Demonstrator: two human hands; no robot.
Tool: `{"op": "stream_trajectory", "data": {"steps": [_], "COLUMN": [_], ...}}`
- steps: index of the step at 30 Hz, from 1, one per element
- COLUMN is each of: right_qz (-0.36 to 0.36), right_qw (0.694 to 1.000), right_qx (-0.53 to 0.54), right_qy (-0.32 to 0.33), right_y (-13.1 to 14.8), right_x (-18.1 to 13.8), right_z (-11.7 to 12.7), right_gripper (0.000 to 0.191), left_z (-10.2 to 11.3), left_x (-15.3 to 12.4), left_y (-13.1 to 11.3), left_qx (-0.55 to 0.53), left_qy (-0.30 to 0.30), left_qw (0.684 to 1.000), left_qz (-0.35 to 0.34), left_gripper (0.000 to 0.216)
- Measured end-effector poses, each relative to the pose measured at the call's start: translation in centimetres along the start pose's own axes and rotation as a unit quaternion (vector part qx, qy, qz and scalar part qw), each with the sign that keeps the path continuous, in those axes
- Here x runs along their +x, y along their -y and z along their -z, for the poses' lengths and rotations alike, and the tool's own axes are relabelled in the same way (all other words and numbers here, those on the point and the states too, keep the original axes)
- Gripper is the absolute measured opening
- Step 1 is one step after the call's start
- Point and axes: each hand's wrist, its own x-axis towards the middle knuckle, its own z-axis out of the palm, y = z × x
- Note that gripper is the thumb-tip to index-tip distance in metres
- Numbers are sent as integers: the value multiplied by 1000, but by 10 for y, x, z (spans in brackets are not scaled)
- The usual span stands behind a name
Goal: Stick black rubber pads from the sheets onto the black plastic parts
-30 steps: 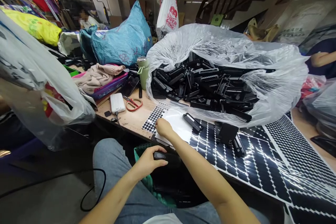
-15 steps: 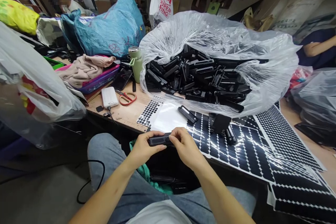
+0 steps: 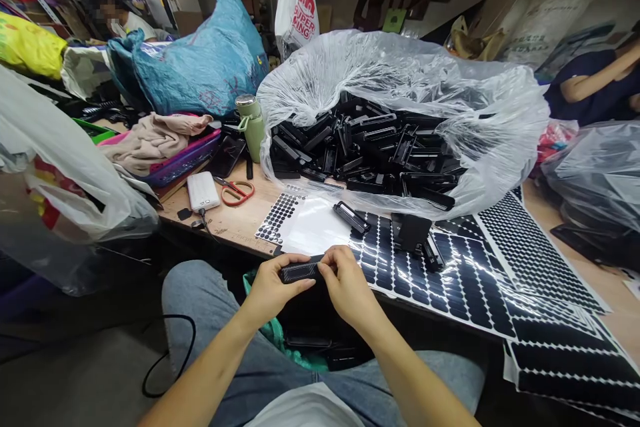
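Between my two hands is a small black oblong plastic piece (image 3: 299, 271), held level above my lap. My left hand (image 3: 273, 285) grips its left end, thumb below and fingers on top. The right end is pinched by the thumb and fingers of my right hand (image 3: 344, 280), which cover that end. Just beyond, on the table edge, lie sheets of black stickers (image 3: 470, 273) and a blank white sheet (image 3: 315, 223). Similar black pieces (image 3: 352, 218) rest on the sheets, and a large clear plastic bag (image 3: 400, 53) behind them is full of more.
At the left on the table are red-handled scissors (image 3: 238, 193), a white power bank (image 3: 203, 191) with a cable, a green bottle (image 3: 251, 127) and a purple basket (image 3: 185, 163) with cloth. Under my hands a green bag (image 3: 274, 330) holds black pieces. A co-worker's arm (image 3: 595, 80) shows far right.
The view has shifted slightly, so the table and bags sit a little further left. Both hands keep hold of the black piece, with only slight finger movement.
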Motion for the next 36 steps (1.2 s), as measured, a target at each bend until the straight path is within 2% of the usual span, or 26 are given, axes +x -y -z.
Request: {"op": "stream_trajectory", "data": {"steps": [2, 5, 7, 9, 14, 19, 22, 27, 30, 33, 36], "right_qz": [-12, -95, -143, -161, -183, -197, -203, -148, -100, -64, -28], "right_qw": [999, 984, 966, 951, 937, 932, 934, 961, 976, 984, 966], "right_qx": [-24, -113, -190, -249, -288, -285, -273, -192, -104, 66, 241], "right_qy": [-30, -96, -101, -85, -80, -103, -112, -134, -165, -155, -92], "right_y": [-12, -38, -53, -63, -61, -57, -57, -58, -50, -32, -10], "right_x": [4, 12, 16, 16, 15, 17, 18, 15, 11, 9, 10], "right_z": [1, 3, 1, -6, -23, -26, -26, -27, -22, -13, -7], "right_gripper": [8, 14, 17, 18, 17, 22, 18, 15, 14, 14, 17], "left_z": [4, 16, 26, 33, 32, 30, 31, 30, 29, 26, 18], "left_x": [1, 6, 11, 15, 23, 22, 21, 20, 20, 19, 19], "left_y": [2, 6, 9, 12, 19, 22, 22, 23, 22, 16, 7], "left_qx": [8, 41, 54, 53, 51, 56, 61, 59, 60, 62, 51], "left_qy": [-11, -53, -84, -103, -108, -103, -97, -91, -89, -72, -40], "left_qw": [1000, 998, 995, 993, 993, 993, 993, 994, 994, 995, 998], "left_qz": [4, 5, 3, 8, 10, 16, 9, -2, -11, -14, -24], "left_gripper": [37, 36, 38, 42, 43, 44, 44, 43, 41, 39, 38]}}
